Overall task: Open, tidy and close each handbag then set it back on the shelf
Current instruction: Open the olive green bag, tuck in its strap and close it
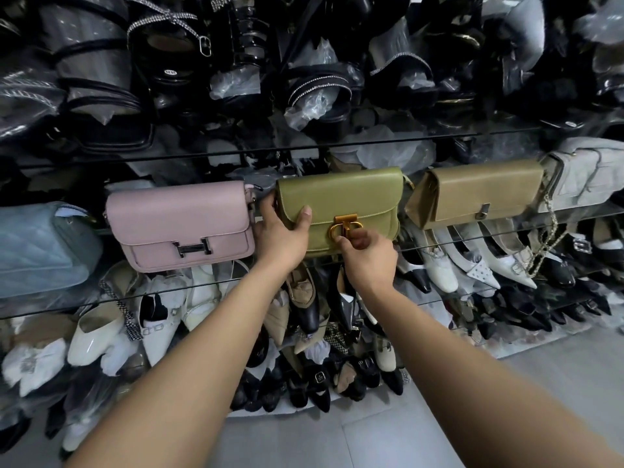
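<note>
An olive-green handbag (347, 194) with a gold clasp (345, 225) stands on the glass shelf (472, 227), its flap down. My left hand (283, 236) grips the bag's left end, thumb on the front flap. My right hand (368, 256) pinches the gold clasp from below. A pink handbag (179, 224) with a dark H-shaped clasp stands just left of it. A tan handbag (479, 194) stands to the right.
A pale blue quilted bag (40, 244) sits at far left, a grey bag (584, 173) with a chain strap at far right. Shelves above and below are packed with shoes, many in plastic. Grey tiled floor (337, 434) lies below.
</note>
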